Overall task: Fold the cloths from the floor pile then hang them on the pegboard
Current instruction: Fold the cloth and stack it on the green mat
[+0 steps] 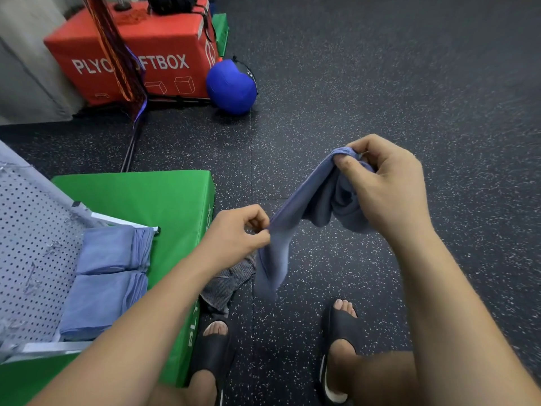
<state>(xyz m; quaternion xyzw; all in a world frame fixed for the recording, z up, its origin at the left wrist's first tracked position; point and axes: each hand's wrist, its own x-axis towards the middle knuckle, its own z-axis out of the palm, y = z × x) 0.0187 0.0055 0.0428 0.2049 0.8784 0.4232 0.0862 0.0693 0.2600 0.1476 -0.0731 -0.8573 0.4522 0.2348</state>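
Observation:
A blue cloth hangs in the air between both hands, above the dark floor. My left hand pinches its lower edge, and a loose tail droops below that grip. My right hand pinches the upper corner, higher and to the right, with bunched folds sagging under it. A grey striped cloth lies on the floor beneath my left forearm. At the left, two folded blue cloths rest against the grey pegboard, which leans on a green box.
The green foam box stands at the left under the pegboard frame. Farther back sit a red plyo box and a blue ball. My feet in black slides are at the bottom. Speckled floor stretches to the right.

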